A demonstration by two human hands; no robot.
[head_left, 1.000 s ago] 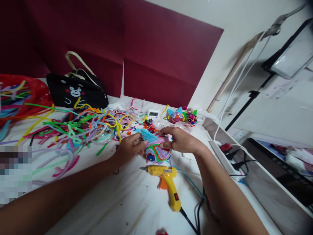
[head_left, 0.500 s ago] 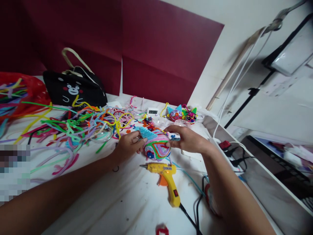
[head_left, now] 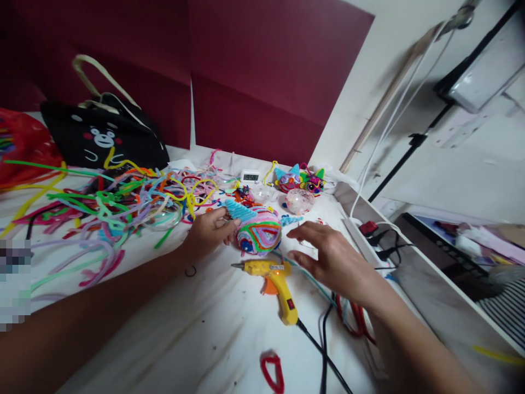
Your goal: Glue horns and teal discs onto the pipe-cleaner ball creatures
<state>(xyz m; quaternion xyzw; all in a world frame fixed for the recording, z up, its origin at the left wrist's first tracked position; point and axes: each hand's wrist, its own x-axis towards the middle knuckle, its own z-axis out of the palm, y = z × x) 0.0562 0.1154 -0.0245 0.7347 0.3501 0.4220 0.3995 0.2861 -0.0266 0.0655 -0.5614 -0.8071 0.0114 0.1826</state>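
Observation:
A round pipe-cleaner animal head with coloured stripes and a blue ear rests on the white table in the head view. My left hand is closed on its left side, thumb and fingers at the ear. To the right of the head, my right hand is off it, fingers apart and holding nothing. Another blue pipe-cleaner piece shows behind the head's right side. Just in front lies a yellow glue gun, its nozzle pointing left.
Tangled pipe cleaners cover the table's left. Behind are a black bag, a small digital clock, two finished heads and a clear ball. At right are a power strip and cords; a red loop lies near.
My right hand has let go of the animal head and drawn back toward the right and nearer to me. My left hand stays on it. The view has shifted slightly.

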